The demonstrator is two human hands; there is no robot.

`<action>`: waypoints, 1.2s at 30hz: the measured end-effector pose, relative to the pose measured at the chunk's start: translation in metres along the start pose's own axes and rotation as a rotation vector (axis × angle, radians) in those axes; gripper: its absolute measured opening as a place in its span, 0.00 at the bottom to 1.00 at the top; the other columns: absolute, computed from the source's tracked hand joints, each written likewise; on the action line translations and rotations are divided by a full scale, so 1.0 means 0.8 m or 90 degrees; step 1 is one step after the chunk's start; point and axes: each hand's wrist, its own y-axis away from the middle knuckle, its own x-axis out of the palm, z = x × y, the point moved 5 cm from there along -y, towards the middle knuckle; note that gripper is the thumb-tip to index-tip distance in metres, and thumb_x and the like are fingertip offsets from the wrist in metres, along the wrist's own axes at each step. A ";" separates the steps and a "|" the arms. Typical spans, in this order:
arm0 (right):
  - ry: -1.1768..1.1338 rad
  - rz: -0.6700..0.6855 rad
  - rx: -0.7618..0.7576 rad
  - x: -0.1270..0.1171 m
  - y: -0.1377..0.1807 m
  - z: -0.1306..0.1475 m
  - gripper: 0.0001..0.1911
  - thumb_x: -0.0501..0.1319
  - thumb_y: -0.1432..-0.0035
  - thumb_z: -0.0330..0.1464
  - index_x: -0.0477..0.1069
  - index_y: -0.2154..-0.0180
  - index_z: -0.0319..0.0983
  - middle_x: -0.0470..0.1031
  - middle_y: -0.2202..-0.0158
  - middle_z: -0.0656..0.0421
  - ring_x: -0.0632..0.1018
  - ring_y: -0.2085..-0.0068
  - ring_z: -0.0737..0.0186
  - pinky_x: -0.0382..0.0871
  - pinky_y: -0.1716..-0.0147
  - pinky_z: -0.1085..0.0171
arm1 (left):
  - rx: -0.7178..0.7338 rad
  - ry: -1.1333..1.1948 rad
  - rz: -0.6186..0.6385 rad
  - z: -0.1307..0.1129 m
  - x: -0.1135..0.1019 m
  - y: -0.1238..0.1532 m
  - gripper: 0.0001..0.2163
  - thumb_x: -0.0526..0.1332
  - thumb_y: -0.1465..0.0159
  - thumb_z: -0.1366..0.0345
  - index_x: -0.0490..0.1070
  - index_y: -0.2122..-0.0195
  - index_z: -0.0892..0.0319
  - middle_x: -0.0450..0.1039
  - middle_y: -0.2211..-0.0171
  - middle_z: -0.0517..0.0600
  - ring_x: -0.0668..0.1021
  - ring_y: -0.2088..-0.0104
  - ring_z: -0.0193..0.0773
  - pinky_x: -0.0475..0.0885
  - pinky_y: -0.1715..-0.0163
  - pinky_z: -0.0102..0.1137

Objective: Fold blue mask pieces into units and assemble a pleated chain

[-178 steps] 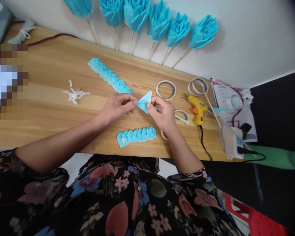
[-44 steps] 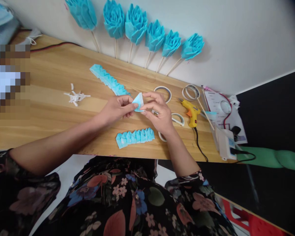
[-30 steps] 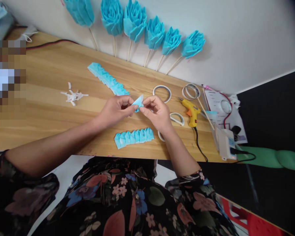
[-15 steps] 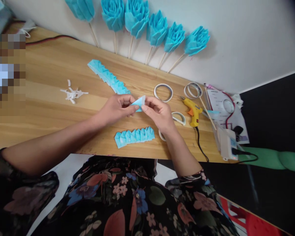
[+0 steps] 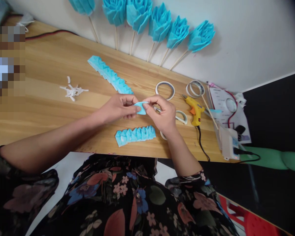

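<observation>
blue folded piece (image 5: pixel 141 108) sits pinched between my two hands, held up over the wooden table (image 5: pixel 46 72), just in front of my body's middle line and above the short pleated strip (image 5: pixel 135 135). my left hand (image 5: pixel 121 106) grips its left side, thumb on the near face and the fingers curled behind; my right hand (image 5: pixel 163 113) nips its right side between thumb and fingers. to crease it well, i judge i should hold the left pinch firm as an anchor, line up the edges before pressing, and run the right thumb outward along the bend, lightly at first and then harder. the stuff looks soft, so a loose press would likely spring back, and a hard tug could pull it skewed. as for direction, the part i can see runs longest crosswise, roughly from one hand to the other, its upper edge nearly level and its lower edge coming down toward me. both ends are partly covered by my fingertips, so i cannot tell which end is the sharper tip. the long pleated strip (image 5: pixel 110 75) lies slantwise beyond my left hand.
</observation>
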 end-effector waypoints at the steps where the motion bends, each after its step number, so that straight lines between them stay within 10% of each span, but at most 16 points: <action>1: 0.034 -0.007 -0.033 -0.001 0.000 0.003 0.04 0.64 0.35 0.33 0.78 0.63 0.44 0.80 0.67 0.62 0.78 0.66 0.64 0.73 0.61 0.60 | -0.002 0.011 -0.001 0.000 0.000 0.000 0.08 0.67 0.38 0.65 0.70 0.71 0.60 0.71 0.79 0.44 0.72 0.79 0.27 0.66 0.77 0.22; 8: 0.149 -0.013 -0.221 0.000 0.002 0.009 0.09 0.60 0.32 0.27 0.78 0.59 0.44 0.83 0.63 0.60 0.81 0.62 0.62 0.74 0.60 0.58 | -0.020 0.074 0.000 0.002 0.001 -0.001 0.07 0.67 0.38 0.67 0.71 0.70 0.60 0.72 0.79 0.44 0.72 0.79 0.27 0.67 0.78 0.21; 21: 0.262 0.017 -0.222 0.004 0.005 0.007 0.13 0.57 0.31 0.27 0.80 0.57 0.44 0.83 0.61 0.58 0.79 0.60 0.60 0.73 0.59 0.57 | 0.005 0.048 -0.019 0.006 -0.001 -0.002 0.09 0.67 0.36 0.63 0.70 0.70 0.60 0.72 0.79 0.44 0.72 0.79 0.26 0.67 0.77 0.20; 28: -0.063 -0.008 0.046 -0.005 0.003 -0.012 0.15 0.54 0.27 0.39 0.77 0.47 0.46 0.82 0.60 0.59 0.81 0.59 0.63 0.76 0.56 0.59 | 0.004 0.028 -0.058 -0.001 -0.003 0.000 0.09 0.66 0.37 0.65 0.69 0.72 0.60 0.71 0.79 0.44 0.72 0.78 0.27 0.68 0.77 0.21; 36: -0.223 0.112 0.232 0.007 0.003 -0.031 0.25 0.60 0.36 0.55 0.77 0.67 0.41 0.76 0.71 0.61 0.75 0.69 0.67 0.69 0.71 0.67 | 0.021 -0.024 -0.061 -0.002 -0.003 0.002 0.07 0.66 0.37 0.64 0.72 0.69 0.60 0.72 0.77 0.45 0.74 0.76 0.29 0.69 0.75 0.22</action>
